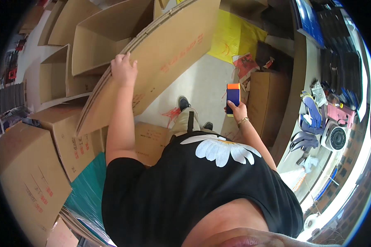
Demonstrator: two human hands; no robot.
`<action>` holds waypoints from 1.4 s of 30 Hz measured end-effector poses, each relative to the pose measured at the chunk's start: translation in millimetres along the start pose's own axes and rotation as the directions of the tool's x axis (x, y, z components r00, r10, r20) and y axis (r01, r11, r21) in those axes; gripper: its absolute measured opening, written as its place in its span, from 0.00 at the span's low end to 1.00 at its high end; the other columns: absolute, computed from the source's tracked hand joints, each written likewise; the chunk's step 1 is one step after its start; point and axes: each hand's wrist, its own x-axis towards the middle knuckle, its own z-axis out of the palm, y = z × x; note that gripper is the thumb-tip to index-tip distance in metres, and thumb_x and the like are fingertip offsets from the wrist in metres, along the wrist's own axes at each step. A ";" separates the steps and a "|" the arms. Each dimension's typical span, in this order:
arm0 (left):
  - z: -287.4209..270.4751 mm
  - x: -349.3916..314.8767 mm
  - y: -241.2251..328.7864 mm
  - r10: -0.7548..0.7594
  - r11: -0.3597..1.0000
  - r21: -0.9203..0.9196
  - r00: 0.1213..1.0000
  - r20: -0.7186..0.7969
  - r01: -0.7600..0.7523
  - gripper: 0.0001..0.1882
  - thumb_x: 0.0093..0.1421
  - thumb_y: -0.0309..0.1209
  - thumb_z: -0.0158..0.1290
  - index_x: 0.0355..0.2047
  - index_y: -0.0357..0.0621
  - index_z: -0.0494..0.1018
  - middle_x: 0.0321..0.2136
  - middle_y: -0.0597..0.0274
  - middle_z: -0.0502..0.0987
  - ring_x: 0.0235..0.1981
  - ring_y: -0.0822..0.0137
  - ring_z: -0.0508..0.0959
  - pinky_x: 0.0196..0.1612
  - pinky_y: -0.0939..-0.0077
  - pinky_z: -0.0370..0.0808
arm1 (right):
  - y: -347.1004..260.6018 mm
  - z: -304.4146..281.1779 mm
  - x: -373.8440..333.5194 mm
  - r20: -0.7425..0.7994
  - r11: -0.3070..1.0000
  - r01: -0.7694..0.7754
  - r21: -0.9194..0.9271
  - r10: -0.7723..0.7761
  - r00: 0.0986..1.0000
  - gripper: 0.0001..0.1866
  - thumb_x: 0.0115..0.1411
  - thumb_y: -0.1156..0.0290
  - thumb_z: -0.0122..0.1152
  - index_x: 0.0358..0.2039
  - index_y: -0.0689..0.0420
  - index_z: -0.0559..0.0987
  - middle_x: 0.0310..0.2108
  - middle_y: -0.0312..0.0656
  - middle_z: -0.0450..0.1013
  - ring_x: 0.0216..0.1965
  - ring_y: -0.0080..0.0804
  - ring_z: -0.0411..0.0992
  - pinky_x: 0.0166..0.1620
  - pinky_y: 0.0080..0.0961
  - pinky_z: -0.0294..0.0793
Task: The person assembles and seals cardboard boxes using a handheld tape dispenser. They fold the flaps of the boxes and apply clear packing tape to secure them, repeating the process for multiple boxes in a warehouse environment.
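Observation:
My left hand (pixel 124 71) grips the upper edge of several flattened cardboard boxes (pixel 169 61), fingers over the far side and thumb on the near face. The brown sheets stand tilted on edge, leaning across the view from lower left to upper right. Lower on the right, my right hand (pixel 237 111) is closed around a dark blue oblong block with an orange end (pixel 233 94); its exact kind is unclear. That block is held apart from the cardboard, above the floor.
Open cartons (pixel 103 37) stand behind the sheets, and closed cartons (pixel 33 177) at left. Yellow sheeting (pixel 237 33) lies ahead. At right, a tall carton (pixel 268 107) stands beside a bench carrying a small fan (pixel 334 136). Red string (pixel 172 114) lies near my shoes.

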 end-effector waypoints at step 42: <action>-128.0 -218.5 60.7 0.886 0.459 -0.399 0.382 0.262 -0.794 0.19 0.46 0.20 0.48 0.37 0.50 0.78 0.29 0.54 0.79 0.32 0.55 0.78 0.36 0.63 0.75 | -88.4 -114.4 -208.6 0.468 0.527 0.700 -0.482 -0.520 0.714 0.33 0.45 0.45 0.67 0.33 0.65 0.73 0.28 0.56 0.73 0.33 0.53 0.73 0.36 0.37 0.71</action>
